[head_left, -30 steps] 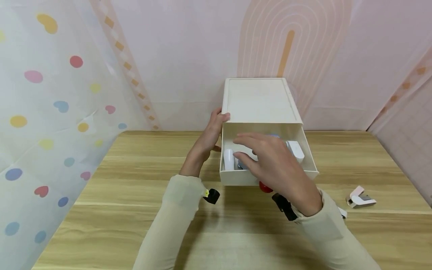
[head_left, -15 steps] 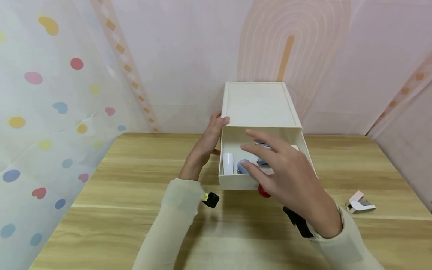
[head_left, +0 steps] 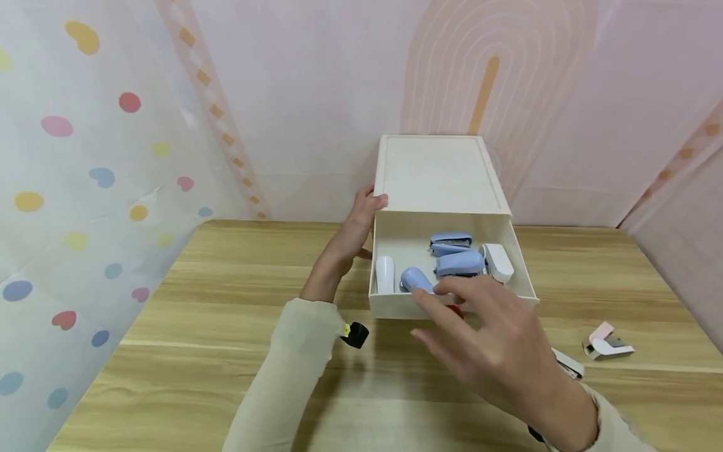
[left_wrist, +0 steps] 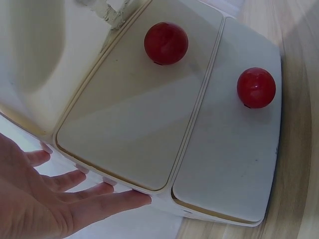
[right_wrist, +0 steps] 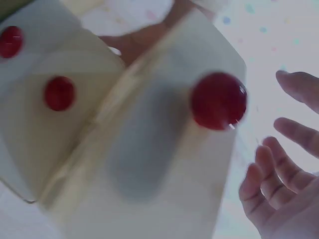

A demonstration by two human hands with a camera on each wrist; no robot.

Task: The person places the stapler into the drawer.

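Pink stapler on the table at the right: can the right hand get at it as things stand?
Probably yes. The right hand is open and empty, and bare table lies between it and the pink stapler.

White drawer (head_left: pixel 452 304) pulled out from cabinet (head_left: pixel 437 172), red knob in front; blue and white staplers (head_left: pixel 459 263) inside.

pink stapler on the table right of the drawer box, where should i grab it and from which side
Judging by its pose, take the pink stapler across its two long sides, coming from above with the right hand. It lies flat on the table with open space around it, hinged top slightly raised.
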